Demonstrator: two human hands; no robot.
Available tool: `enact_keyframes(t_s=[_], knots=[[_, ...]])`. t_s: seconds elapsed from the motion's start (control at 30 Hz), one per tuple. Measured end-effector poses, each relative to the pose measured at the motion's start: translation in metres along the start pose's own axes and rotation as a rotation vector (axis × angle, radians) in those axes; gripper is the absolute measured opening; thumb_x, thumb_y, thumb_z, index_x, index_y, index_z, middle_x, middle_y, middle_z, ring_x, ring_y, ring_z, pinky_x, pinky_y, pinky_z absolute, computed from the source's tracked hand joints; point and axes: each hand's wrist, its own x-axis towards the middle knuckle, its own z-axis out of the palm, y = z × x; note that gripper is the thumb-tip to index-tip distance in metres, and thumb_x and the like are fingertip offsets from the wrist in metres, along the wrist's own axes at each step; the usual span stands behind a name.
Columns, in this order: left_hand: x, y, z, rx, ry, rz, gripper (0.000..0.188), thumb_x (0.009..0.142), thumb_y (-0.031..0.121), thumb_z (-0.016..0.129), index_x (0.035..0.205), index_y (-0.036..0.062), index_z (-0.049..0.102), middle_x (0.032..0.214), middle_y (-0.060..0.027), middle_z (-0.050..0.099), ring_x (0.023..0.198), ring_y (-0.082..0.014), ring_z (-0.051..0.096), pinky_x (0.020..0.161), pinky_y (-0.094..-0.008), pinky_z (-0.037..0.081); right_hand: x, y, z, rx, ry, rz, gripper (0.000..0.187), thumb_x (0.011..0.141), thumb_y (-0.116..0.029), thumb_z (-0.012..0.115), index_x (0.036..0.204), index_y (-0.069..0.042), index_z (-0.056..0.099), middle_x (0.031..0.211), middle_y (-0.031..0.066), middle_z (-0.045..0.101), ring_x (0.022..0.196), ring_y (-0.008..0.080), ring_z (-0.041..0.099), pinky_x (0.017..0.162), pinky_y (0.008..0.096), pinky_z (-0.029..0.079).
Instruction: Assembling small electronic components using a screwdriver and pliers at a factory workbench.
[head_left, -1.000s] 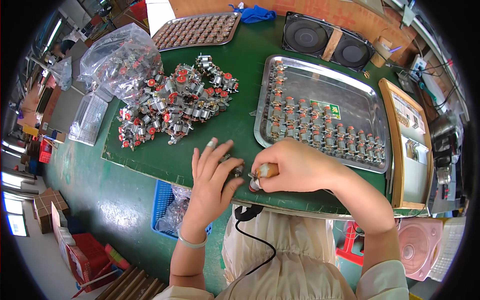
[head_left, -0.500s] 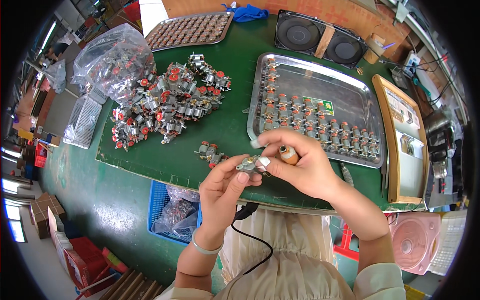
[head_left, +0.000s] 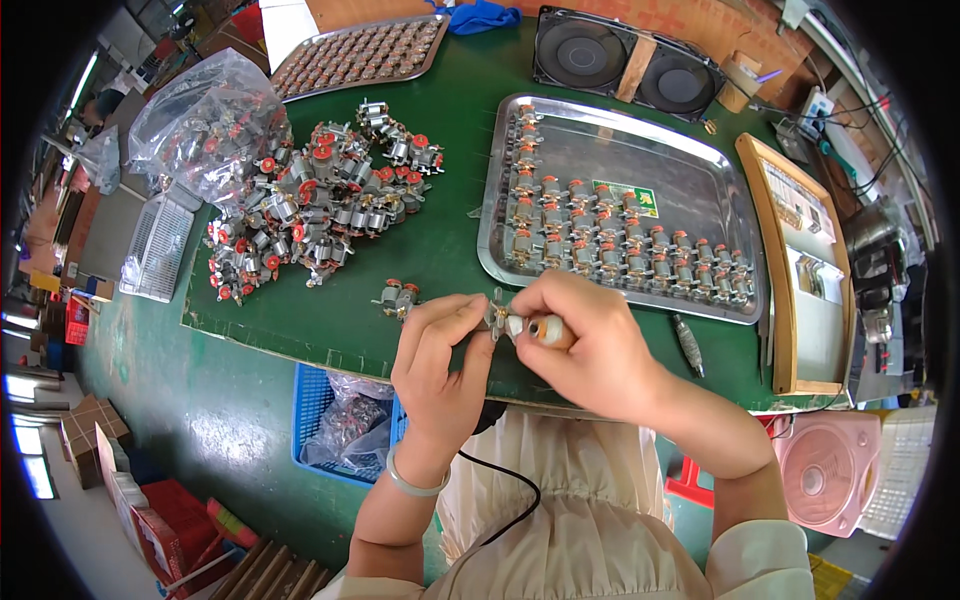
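Note:
Above the table's front edge, my left hand (head_left: 437,365) pinches a small metal motor (head_left: 498,318) between thumb and fingers. The motor's flat bracket stands on edge, turned towards my right hand (head_left: 595,345). That hand is closed round a short wooden-handled tool (head_left: 551,333), whose round end shows in the palm. White-wrapped fingertips of the same hand meet the motor's side; what they pinch there is too small to make out. Just beyond my left hand lie a couple of loose motors (head_left: 398,296) with red parts.
A big heap of motors (head_left: 320,200) spreads at the left beside a clear plastic bag (head_left: 215,125). Rows of motors stand in a metal tray (head_left: 690,190); another full tray (head_left: 365,58) lies behind. A grey knurled tool (head_left: 687,345) and a wooden-framed case (head_left: 820,350) are at the right.
My right hand has turned and closed its fingers in against the motor. The motor has tipped so its bracket stands on edge. The view has shifted slightly.

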Motion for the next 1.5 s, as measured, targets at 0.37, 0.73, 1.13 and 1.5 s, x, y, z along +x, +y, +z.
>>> enact_keyframes(t_s=[0.37,0.73,1.13,1.5], knots=[[0.002,0.006,-0.025,-0.814,0.059,-0.566,0.025,0.084,0.004,0.051,0.107,-0.0015,0.042,0.097,-0.0184,0.057,0.077,-0.0182,0.059,0.071,-0.0294,0.05,-0.022,0.03,-0.03,-0.295,-0.076,0.02,0.026,0.065,-0.005,0.063,0.09,-0.004,0.053,0.079,0.0092,0.054,0.066,0.0272,0.056,0.055,0.0338,0.046],[0.0,0.005,-0.03,-0.878,0.178,-0.581,0.018,0.087,0.007,0.046,0.1,-0.0043,0.046,0.094,-0.0161,0.057,0.082,-0.0262,0.061,0.07,-0.031,0.053,-0.027,0.022,-0.003,-0.562,-0.071,-0.081,0.046,0.059,-0.001,0.064,0.101,-0.003,0.047,0.091,0.0096,0.055,0.062,0.0233,0.057,0.05,0.0311,0.046],[-0.005,0.008,-0.021,-0.835,0.124,-0.587,0.017,0.085,0.007,0.051,0.098,-0.0033,0.048,0.092,-0.0148,0.058,0.08,-0.0243,0.061,0.068,-0.0313,0.053,-0.031,0.025,-0.022,-0.387,-0.025,-0.046,0.058,0.06,-0.001,0.063,0.113,-0.005,0.041,0.088,0.0094,0.054,0.06,0.0265,0.056,0.048,0.0334,0.045],[-0.009,0.014,-0.005,-0.758,-0.071,-0.491,0.014,0.083,0.0,0.051,0.096,-0.005,0.049,0.095,-0.0141,0.055,0.08,-0.0214,0.061,0.07,-0.0303,0.053,-0.04,0.032,-0.048,-0.71,-0.011,-0.265,0.053,0.06,-0.003,0.061,0.11,-0.003,0.044,0.083,0.009,0.056,0.055,0.0199,0.055,0.047,0.0303,0.045]])
